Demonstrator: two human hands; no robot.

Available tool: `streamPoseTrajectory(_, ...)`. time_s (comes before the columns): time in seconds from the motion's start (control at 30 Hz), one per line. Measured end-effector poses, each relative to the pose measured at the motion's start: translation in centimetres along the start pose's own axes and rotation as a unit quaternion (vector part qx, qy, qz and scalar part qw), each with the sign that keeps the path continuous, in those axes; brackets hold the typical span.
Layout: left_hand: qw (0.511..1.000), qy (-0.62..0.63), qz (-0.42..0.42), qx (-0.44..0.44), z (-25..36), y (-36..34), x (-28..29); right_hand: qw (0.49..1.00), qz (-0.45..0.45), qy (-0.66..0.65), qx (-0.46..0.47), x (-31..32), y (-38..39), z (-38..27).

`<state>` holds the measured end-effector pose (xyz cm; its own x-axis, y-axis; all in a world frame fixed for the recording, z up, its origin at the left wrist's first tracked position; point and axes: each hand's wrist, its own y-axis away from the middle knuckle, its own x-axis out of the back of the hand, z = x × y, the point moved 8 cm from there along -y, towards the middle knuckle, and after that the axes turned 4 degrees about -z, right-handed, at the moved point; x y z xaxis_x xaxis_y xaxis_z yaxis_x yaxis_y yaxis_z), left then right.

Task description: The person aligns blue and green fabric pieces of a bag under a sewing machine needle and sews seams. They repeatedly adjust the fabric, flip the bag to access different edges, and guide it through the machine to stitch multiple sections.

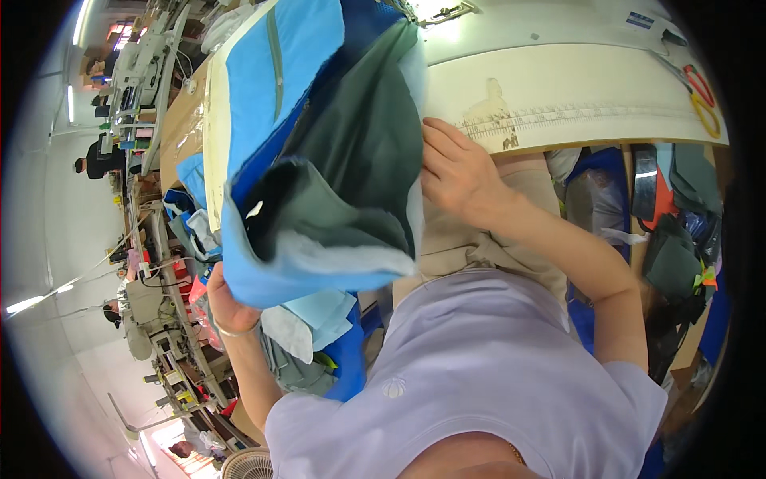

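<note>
Clearly, the blue sewn fabric piece with dark green lining (pixel 351 136) lies between the two hands, away and to the right from the left grip, directly leftward from the right one; its long axis runs away from the body, from a curled near edge toward a metal fitting (pixel 449 13) beyond both grips; the left hand (pixel 233 303) is nearer that curled edge, below its left corner, with fingers partly hidden behind the cloth, so whether they pinch it I cannot tell; the right hand (pixel 464 172) is farther along, fingers bent against the right side, thumb out of sight, so its closure cannot be told either; just beside and beyond the right grip, a ruler scale (pixel 558 113) crosses the white worktable (pixel 606 72); well to its right lie scissors with red and yellow handles (pixel 692 90); right of the left grip, pale blue fabric pieces (pixel 323 315) are heaped.
</note>
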<state>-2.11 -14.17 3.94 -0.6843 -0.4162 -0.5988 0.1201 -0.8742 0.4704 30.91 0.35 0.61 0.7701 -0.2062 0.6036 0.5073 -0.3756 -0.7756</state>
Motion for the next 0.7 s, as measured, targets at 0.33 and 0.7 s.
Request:
streamPoseTrajectory(0.33, 0.541, -0.72, 0.147, -0.409, 9.8, -3.8, -8.6, 0.997, -0.038, -0.064, 0.009, 1.3, 0.2, 0.7)
streamPoseTrajectory(0.7, 0.25, -0.782, -0.343, -0.456, -10.8, -16.0, -28.1, 0.987, -0.099, -0.117, 0.047, 3.0, 0.0, 1.4)
